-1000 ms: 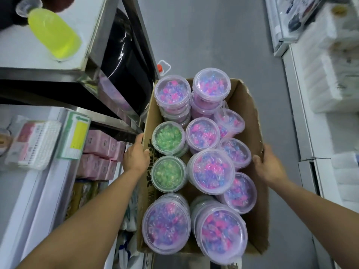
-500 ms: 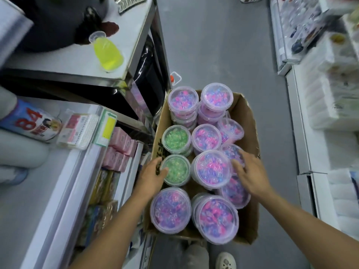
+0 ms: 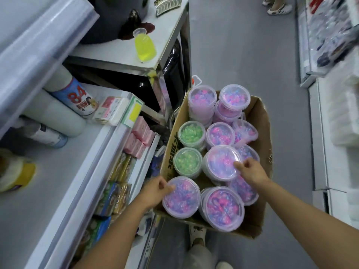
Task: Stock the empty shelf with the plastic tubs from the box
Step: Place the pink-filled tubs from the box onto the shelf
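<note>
A brown cardboard box (image 3: 259, 121) stands on the grey floor, packed with several clear lidded plastic tubs of pink-purple beads and two of green beads (image 3: 191, 133). My left hand (image 3: 155, 191) grips the left rim of the near-left purple tub (image 3: 183, 198). My right hand (image 3: 250, 170) holds the right rim of the big middle purple tub (image 3: 220, 162), fingers on its lid. Both tubs sit in the box.
A white shelf unit (image 3: 64, 171) runs along the left, with pink packets (image 3: 138, 138) and boxed goods below and bottles on top. A steel table (image 3: 167, 41) with a yellow bottle (image 3: 144, 45) stands behind it. White shelving lines the right. My foot (image 3: 198, 235) is beside the box.
Both hands left the box's sides and came onto tubs: the left to the near-left tub, the right to the middle tub. The camera view tilted and rose.
</note>
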